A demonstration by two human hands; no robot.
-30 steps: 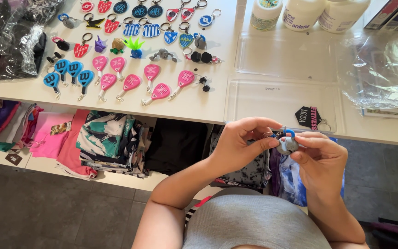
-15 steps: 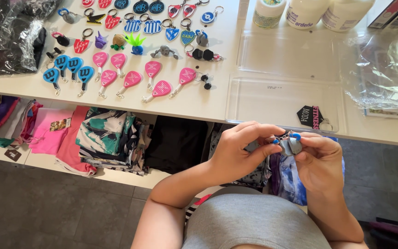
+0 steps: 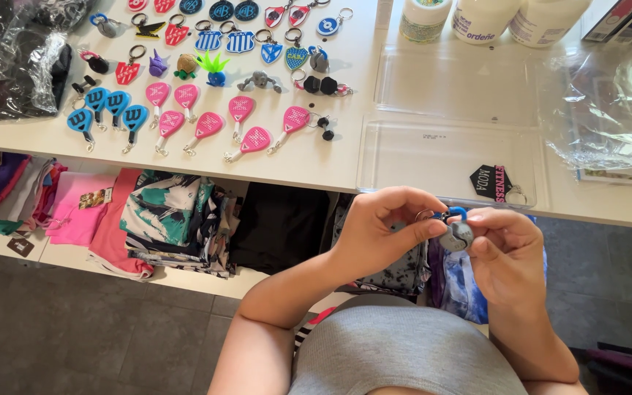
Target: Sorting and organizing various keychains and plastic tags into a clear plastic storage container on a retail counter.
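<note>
White tabletop (image 3: 316,164) fills the upper half of the frame, and below its edge, at lower centre right, both hands meet over a small grey keychain charm (image 3: 456,236) with a blue loop and a thin metal ring. The left hand (image 3: 382,230) pinches the ring side between thumb and forefinger, fingers closed narrow; the right hand (image 3: 506,252) grips the charm's other side, fingertips tight on it. Held in mid-air clear of the table, the charm could slip from such small pinches and drop toward the grey floor (image 3: 74,329) or into the folded clothes (image 3: 177,219) on the lower shelf. At upper left lie rows of pink racket keychains (image 3: 243,121) and blue racket keychains (image 3: 111,110), with shield-shaped ones above. Clear plastic trays (image 3: 440,153) sit just beyond the hands, a black tag (image 3: 493,183) at their near edge, white jars (image 3: 477,18) behind and crinkled plastic bags (image 3: 608,110) at right.
</note>
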